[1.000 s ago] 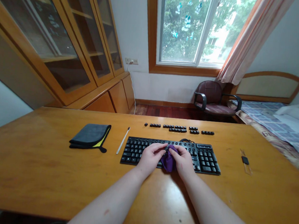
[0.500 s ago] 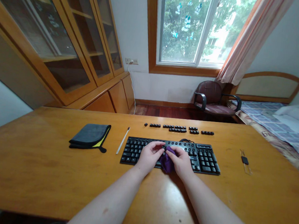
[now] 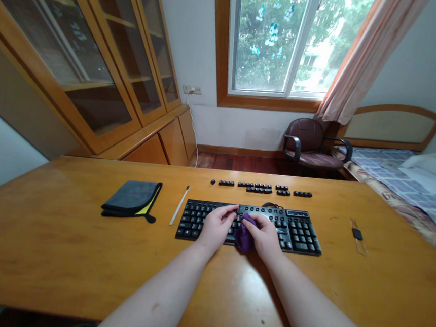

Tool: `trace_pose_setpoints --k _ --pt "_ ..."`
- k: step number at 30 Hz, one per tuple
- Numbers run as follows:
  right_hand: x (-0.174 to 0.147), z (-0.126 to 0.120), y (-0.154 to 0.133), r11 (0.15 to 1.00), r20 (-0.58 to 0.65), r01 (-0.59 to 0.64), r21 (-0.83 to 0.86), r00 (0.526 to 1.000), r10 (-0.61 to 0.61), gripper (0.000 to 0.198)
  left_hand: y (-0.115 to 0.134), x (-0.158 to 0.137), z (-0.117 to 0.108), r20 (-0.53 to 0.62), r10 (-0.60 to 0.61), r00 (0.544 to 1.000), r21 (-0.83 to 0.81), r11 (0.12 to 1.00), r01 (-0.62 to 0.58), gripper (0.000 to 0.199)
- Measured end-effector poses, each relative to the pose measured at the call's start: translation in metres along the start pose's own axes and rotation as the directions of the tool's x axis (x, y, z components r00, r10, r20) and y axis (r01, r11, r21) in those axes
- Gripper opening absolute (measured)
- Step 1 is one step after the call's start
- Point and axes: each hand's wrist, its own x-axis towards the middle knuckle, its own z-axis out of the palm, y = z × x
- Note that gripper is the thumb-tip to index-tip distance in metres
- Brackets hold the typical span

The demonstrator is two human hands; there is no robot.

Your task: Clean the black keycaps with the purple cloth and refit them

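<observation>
A black full-size keyboard lies across the middle of the desk. My left hand rests over its centre-left, fingers stretched towards the upper key rows, thumb a little apart from them. No held object shows in it, though its fingertips partly blend with the dark keys. Bunched in my right hand is a purple cloth, which hangs over the keyboard's front edge. Behind the keyboard, several loose black keycaps stand in short rows. Both hands hide part of the middle keys.
On the left are a folded grey cloth with yellow lining and a thin white brush. A wire keycap puller lies at the right on the wooden desk. Beyond the desk are a chair and a bed.
My left hand has shifted slightly left and its thumb has drawn away from the purple cloth. My right hand stays almost still with the cloth.
</observation>
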Motion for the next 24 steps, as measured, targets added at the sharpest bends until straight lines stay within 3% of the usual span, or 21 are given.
trace_pose_setpoints --k 6,10,14,18,21,24 --pt "0.001 0.001 0.001 0.999 -0.035 -0.016 0.041 0.999 0.017 0.022 0.0 0.013 -0.015 -0.067 -0.036 0.997 0.039 0.999 0.039 0.028" --pt "0.001 0.001 0.003 0.998 -0.037 -0.019 0.068 0.999 0.021 0.023 0.005 0.033 -0.026 0.069 -0.072 0.995 0.013 0.997 0.071 0.032" --pt "0.002 0.0 0.005 0.997 -0.037 -0.01 0.083 0.999 0.013 0.022 0.004 0.053 -0.035 0.242 -0.005 0.97 0.26 0.964 -0.059 0.03" --pt "0.003 -0.001 0.005 0.998 -0.037 0.002 0.065 0.999 0.0 0.021 -0.007 0.055 -0.037 0.349 0.04 0.936 0.525 0.819 -0.231 0.029" --pt "0.002 0.0 0.004 0.999 -0.028 0.006 0.049 1.0 -0.004 0.02 -0.013 0.051 -0.035 0.378 0.023 0.926 0.611 0.745 -0.268 0.029" --pt "0.001 0.0 0.004 0.999 -0.026 -0.006 0.054 1.0 0.007 0.02 -0.014 0.048 -0.034 0.379 0.022 0.925 0.628 0.728 -0.275 0.03"
